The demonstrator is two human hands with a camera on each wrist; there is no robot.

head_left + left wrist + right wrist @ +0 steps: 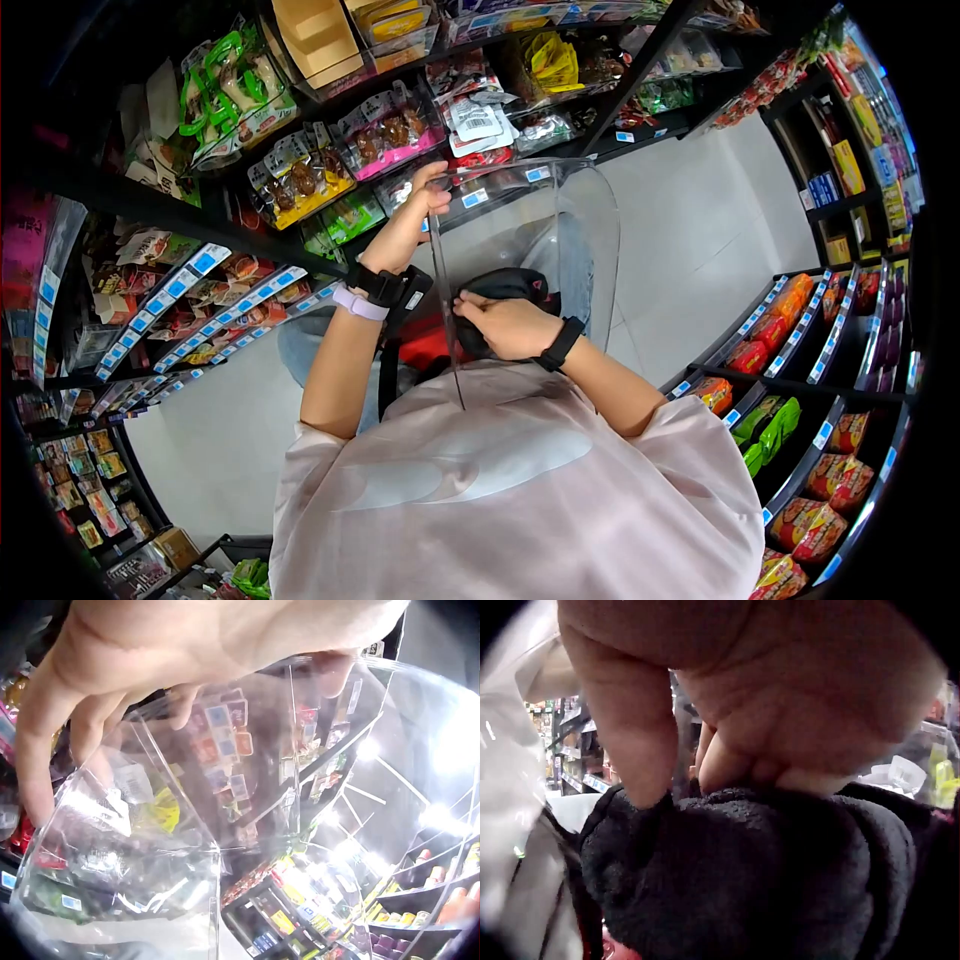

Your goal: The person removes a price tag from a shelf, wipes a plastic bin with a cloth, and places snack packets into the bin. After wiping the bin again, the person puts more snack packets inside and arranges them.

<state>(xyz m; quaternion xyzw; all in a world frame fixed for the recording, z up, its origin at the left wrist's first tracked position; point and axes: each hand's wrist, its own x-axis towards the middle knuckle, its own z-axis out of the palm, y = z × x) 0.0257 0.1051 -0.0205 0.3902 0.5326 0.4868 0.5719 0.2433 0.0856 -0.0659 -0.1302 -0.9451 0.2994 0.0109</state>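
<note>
Pale shirt nearest; clear plastic container beyond, snack shelves around.
Left hand grips the container's edge; right hand pinches dark fleecy fabric.

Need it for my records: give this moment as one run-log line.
left hand: holds clear plastic bin | right hand: grips black fleecy cloth | nearby: bagged snacks

shelf labels illegibly small
</note>
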